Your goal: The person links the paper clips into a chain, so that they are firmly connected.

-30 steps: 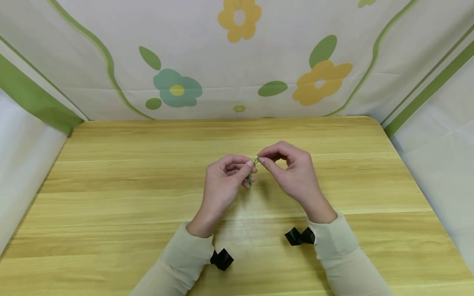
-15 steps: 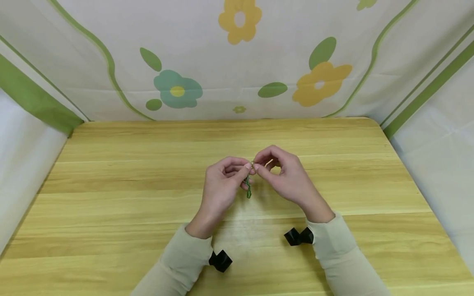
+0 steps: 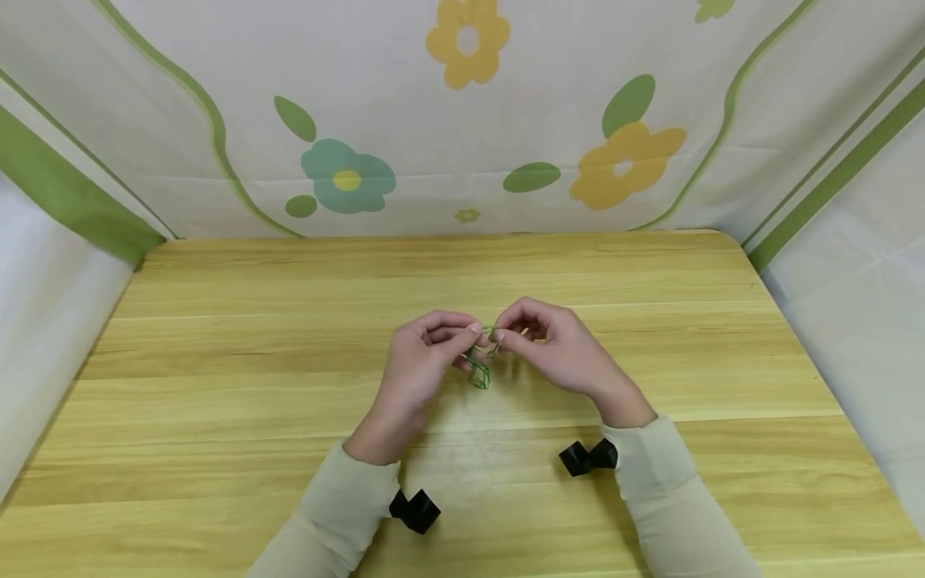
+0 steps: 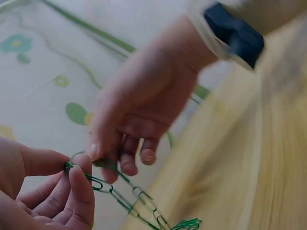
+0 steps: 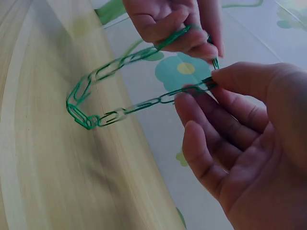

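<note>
A chain of green paper clips (image 3: 480, 376) hangs in a loop between the two hands, above the table. My left hand (image 3: 422, 353) pinches one end between thumb and fingertips. Facing it, my right hand (image 3: 556, 349) pinches another part of the chain. In the right wrist view the linked clips (image 5: 89, 122) droop in a wide U, and both hands' fingertips come close together at its upper ends. Several clips bunch together at the low part of the chain (image 4: 188, 224) in the left wrist view.
A wood-grain table (image 3: 217, 385) lies under the hands. White cloth with printed flowers (image 3: 462, 120) stands behind it and along both sides. Each sleeve cuff carries a black angular piece, one on the left (image 3: 415, 511) and one on the right (image 3: 588, 457).
The hands have come nearer the person, and the left hand has drifted left over the last half second. More of the paper clip chain now hangs below the fingers, spread into a loop.
</note>
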The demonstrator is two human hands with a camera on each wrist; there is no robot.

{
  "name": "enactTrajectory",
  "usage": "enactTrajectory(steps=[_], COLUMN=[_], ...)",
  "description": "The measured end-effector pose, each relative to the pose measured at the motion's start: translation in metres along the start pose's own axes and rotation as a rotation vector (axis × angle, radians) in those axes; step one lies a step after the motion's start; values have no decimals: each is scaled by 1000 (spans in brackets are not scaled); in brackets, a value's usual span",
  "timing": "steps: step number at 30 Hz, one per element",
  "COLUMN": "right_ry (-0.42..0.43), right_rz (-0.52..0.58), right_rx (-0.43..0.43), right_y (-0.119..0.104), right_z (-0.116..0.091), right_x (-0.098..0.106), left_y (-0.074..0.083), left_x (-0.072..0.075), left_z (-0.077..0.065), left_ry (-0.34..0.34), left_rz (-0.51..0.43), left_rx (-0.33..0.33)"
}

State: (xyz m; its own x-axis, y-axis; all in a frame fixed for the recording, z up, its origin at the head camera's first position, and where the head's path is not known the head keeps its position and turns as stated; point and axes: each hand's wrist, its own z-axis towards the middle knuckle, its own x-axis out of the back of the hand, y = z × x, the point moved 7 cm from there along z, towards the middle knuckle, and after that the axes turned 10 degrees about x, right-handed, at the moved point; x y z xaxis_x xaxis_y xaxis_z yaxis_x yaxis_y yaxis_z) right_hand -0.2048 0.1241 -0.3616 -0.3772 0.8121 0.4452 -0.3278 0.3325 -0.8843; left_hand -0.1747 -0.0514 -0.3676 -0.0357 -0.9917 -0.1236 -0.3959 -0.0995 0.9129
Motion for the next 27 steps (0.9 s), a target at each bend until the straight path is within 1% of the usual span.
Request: enactTrajectory(steps=[2,3,5,8,10,11,13,15,17,18,20,21,23,25,27], right_ry=[-27,-37,-53,-59,-45,-35,5,51,78,88,106,116,141,163,151], right_rz=[33,48,72,84,85,85,70,17,-81,-130,-223,-257,-304,-323,-354], right_rx=[-23,-34,-50,-51,-46,-46,-67,-114,-165,-192,-220,-227,-231,-236,-245], right_y=[1,1,-2,-9,-11,-10,-1,15,33,42,54,58,61,61,60], right_z=[-1,-2,-4,-8,-10,-9,-8,-5,-3,-2,-1,-1,-2,-3,-3], right_x=[-1,0,2,9,15,17,20,20,17,16,14,14,15,17,17], left_y=[-1,0,1,5,7,8,7,2,-6,-9,-15,-16,-16,-15,-14], left_x=[4,6,9,11,13,13,11,9,7,6,6,5,3,0,-5], left_z=[0,-1,-3,-6,-6,-3,6,19,34,41,50,54,58,61,64], left_ry=[-16,-28,-46,-66,-59,-55,-40,-12,23,48,104,129,155,165,158], left_rz=[-21,-16,24,124,212,246,316,398,507,562,655,692,723,756,815], left_rx=[23,29,32,23,7,1,-16,-36,-60,-73,-101,-115,-133,-139,-141])
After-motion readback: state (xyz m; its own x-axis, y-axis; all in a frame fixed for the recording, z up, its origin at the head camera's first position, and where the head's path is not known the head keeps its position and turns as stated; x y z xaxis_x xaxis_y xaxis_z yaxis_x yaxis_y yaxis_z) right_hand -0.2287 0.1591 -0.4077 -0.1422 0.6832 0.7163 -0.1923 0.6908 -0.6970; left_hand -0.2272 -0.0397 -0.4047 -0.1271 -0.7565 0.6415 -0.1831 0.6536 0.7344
